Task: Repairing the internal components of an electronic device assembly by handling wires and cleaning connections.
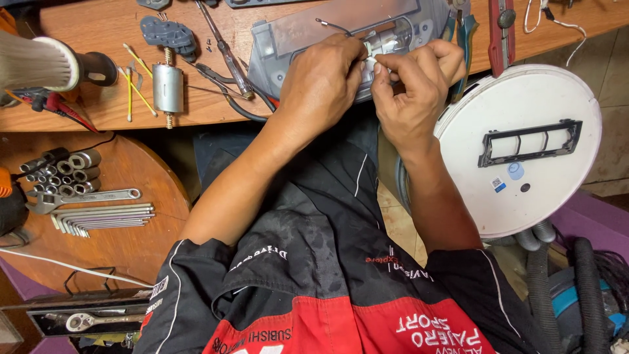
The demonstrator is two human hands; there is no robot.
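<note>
- The left hand [321,82] and the right hand [413,88] meet over the near edge of the wooden bench [98,26], fingertips almost touching.
- Both hands are closed in a pinch on a small white connector [371,55], held between thumbs and forefingers; how it is split between them is too small to tell.
- The connector sits just over a grey plastic housing [295,39] with a clear window, which lies on the bench at its near edge, partly hidden under the hands.
- A thin dark wire [331,25] loops across the housing towards the fingers.
- Left of the housing lie a screwdriver [226,52], dark pliers [219,77], a small silver motor [168,88] with a worm shaft, and a dark gearbox piece [169,33].
- To the right, a round white robot-vacuum shell [524,196] with a black rectangular frame [529,141] leans beside the right forearm, off the bench edge.
- A lower round wooden table [124,249] at the left carries sockets [62,172], a wrench [82,198] and a row of hex keys [101,218].
</note>
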